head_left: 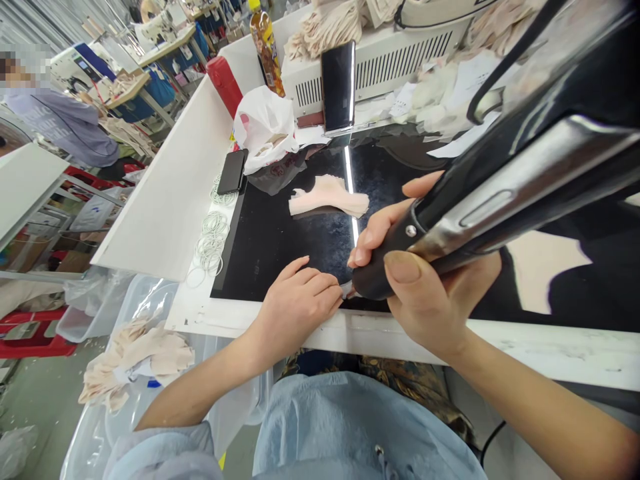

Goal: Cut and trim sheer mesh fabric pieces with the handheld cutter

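Observation:
My right hand (435,293) is closed round the end of a thick black handheld tool (500,180) with a silver metal strip, its thumb on top. The tool looms close to the camera, and its kind cannot be made out. Palm down at the front edge of the black board (280,247), my left hand (300,300) has its fingers bent and one finger apart. By its fingertips shows a small pale scrap, mostly hidden. A cut beige fabric piece (327,197) lies on the board ahead, and another fabric piece (545,267) lies to the right.
A white panel (165,193) edges the table at left. Light green rings (213,240), a black phone (233,172), a white plastic bag (265,127), a propped phone (339,87), a red flask (225,87) and a bottle (267,47) stand around. A person (65,113) sits far left.

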A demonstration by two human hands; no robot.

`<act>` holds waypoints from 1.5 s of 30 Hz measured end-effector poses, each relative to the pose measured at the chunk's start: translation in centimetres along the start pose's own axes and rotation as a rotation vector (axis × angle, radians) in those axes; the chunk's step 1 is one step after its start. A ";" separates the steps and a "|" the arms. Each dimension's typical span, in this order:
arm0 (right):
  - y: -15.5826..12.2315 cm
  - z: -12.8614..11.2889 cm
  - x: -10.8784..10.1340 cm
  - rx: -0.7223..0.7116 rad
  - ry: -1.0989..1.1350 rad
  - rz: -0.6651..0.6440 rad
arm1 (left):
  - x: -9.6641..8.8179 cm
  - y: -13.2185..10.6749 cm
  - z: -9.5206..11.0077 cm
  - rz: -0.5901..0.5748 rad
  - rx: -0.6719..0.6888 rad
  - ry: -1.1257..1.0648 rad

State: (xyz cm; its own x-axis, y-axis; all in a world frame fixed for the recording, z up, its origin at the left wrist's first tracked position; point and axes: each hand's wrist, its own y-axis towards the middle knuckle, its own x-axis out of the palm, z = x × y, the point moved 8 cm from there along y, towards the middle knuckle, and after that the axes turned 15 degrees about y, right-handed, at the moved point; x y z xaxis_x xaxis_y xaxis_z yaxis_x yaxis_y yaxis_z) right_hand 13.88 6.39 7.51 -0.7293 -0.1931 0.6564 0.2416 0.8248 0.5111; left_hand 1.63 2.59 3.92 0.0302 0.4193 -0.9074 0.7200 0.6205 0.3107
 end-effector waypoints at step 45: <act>0.1 0.1 0.2 0.006 0.015 -0.017 | 0.1 -2.0 0.5 0.007 -0.008 0.026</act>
State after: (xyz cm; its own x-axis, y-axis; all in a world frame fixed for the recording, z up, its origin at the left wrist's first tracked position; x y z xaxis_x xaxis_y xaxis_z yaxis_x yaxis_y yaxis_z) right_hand 13.72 6.54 7.61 -0.7235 -0.2151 0.6560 0.2255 0.8245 0.5190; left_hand 0.51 1.08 3.12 0.0176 0.4408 -0.8974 0.7140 0.6228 0.3198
